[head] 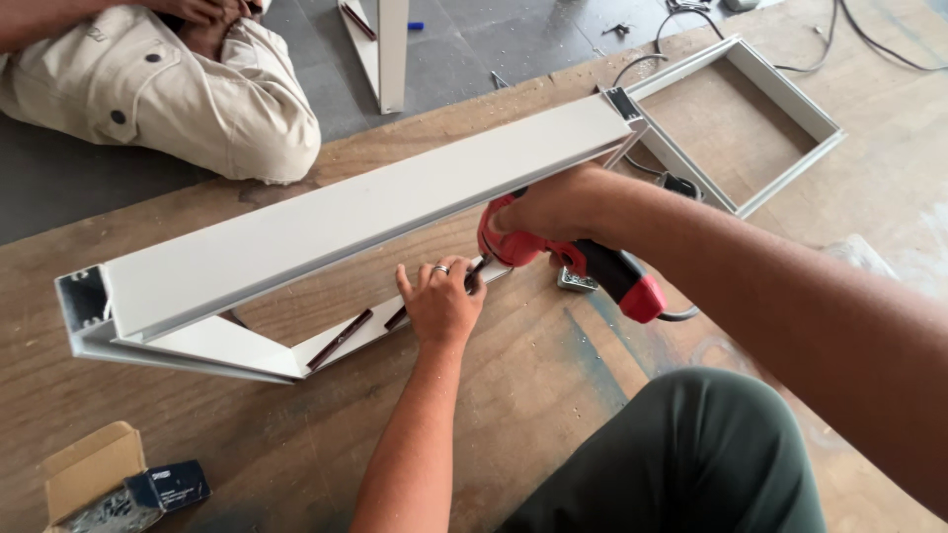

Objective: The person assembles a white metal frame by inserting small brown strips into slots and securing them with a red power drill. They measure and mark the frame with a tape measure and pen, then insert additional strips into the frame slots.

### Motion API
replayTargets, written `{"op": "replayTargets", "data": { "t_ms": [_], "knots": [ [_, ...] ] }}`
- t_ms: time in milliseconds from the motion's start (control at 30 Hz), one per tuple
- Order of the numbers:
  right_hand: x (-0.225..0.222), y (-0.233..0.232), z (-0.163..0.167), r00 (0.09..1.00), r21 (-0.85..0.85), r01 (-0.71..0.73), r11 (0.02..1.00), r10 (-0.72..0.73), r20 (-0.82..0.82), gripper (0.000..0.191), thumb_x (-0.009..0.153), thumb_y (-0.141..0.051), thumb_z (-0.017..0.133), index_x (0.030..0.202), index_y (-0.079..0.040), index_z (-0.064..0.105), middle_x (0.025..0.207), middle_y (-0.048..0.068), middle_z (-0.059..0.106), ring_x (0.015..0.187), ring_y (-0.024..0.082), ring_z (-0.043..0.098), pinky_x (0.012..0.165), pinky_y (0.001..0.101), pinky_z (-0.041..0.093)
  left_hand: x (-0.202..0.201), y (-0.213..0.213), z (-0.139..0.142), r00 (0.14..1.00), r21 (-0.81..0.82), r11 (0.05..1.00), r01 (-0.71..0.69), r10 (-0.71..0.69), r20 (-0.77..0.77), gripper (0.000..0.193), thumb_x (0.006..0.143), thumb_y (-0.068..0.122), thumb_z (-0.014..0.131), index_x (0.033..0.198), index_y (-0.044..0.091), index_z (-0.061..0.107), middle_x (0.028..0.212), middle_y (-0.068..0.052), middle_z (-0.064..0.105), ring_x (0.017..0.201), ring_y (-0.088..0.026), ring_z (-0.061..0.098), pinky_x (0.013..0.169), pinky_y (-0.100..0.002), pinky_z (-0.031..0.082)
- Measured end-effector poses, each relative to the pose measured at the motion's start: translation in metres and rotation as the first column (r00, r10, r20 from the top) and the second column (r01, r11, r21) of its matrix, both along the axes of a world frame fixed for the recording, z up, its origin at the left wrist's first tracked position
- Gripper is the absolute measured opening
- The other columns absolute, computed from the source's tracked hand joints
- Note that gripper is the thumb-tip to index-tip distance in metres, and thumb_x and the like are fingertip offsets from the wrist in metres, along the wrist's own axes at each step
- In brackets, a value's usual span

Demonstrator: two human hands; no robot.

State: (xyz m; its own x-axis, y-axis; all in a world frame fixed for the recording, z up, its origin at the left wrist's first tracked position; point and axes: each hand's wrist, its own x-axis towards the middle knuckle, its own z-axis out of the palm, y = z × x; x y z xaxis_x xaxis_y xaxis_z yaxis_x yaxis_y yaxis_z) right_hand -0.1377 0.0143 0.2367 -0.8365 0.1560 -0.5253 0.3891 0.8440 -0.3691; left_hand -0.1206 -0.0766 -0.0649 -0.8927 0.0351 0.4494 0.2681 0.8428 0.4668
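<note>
A long white aluminium frame section stands on edge across the wooden board, with a lower white frame piece joined to it at an angle. My right hand grips a red and black corded power drill, its bit pointing left and down at the lower piece. My left hand, wearing a ring, presses flat on that lower piece right beside the drill tip. The drill's tip is partly hidden by my fingers.
A finished white rectangular frame lies at the far right with cables behind it. An open cardboard box with a small dark carton sits at the near left. Another person in a beige shirt sits at the far left. My knee is at the bottom.
</note>
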Motion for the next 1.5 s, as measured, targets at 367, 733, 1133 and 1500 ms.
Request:
{"op": "replayTargets", "data": {
  "t_ms": [367, 733, 1133, 1500],
  "knots": [
    [0.002, 0.0, 0.003, 0.996, -0.03, 0.07, 0.997, -0.069, 0.05, 0.047, 0.086, -0.026, 0.074, 0.125, -0.003, 0.06, 0.085, 0.016, 0.071, 0.048, 0.022, 0.063, 0.042, 0.0331, 0.054, 0.0, -0.001, -0.003, 1.0, -0.051, 0.999, 0.001, 0.0, 0.015, 0.017, 0.085, 0.034, 0.076, 0.096, 0.02, 0.073, 0.107, 0.006, 0.076, 0.1, -0.022, 0.068, 0.115, -0.064, 0.031],
    [0.001, 0.004, -0.001, 0.999, 0.047, -0.027, 0.999, 0.026, 0.019, 0.046, 0.087, -0.028, 0.074, 0.122, 0.001, 0.064, 0.083, 0.017, 0.072, 0.052, 0.021, 0.066, 0.044, 0.032, 0.056, -0.001, -0.002, -0.003, 0.999, -0.077, 0.997, 0.004, 0.0, 0.05, 0.019, 0.085, 0.036, 0.075, 0.097, 0.021, 0.073, 0.108, 0.006, 0.076, 0.103, -0.022, 0.068, 0.116, -0.064, 0.03],
    [0.0, 0.002, 0.0, 1.0, 0.021, -0.002, 1.0, 0.002, -0.017, 0.055, 0.081, -0.025, 0.08, 0.127, -0.003, 0.059, 0.091, 0.018, 0.071, 0.05, 0.025, 0.066, 0.04, 0.0353, 0.055, -0.006, 0.0, -0.006, 0.999, -0.088, 0.996, -0.004, 0.008, 0.047, 0.021, 0.085, 0.037, 0.076, 0.099, 0.022, 0.073, 0.107, 0.007, 0.076, 0.102, -0.022, 0.068, 0.115, -0.063, 0.032],
    [0.0, -0.002, 0.005, 1.0, 0.034, -0.012, 0.999, 0.013, -0.022, 0.053, 0.08, -0.026, 0.079, 0.125, -0.004, 0.062, 0.086, 0.019, 0.072, 0.048, 0.024, 0.065, 0.039, 0.0361, 0.053, -0.009, 0.0, -0.002, 1.0, -0.073, 0.997, 0.0, 0.002, 0.024, 0.021, 0.083, 0.036, 0.077, 0.098, 0.022, 0.073, 0.106, 0.007, 0.076, 0.101, -0.022, 0.069, 0.114, -0.063, 0.034]
  ]
}}
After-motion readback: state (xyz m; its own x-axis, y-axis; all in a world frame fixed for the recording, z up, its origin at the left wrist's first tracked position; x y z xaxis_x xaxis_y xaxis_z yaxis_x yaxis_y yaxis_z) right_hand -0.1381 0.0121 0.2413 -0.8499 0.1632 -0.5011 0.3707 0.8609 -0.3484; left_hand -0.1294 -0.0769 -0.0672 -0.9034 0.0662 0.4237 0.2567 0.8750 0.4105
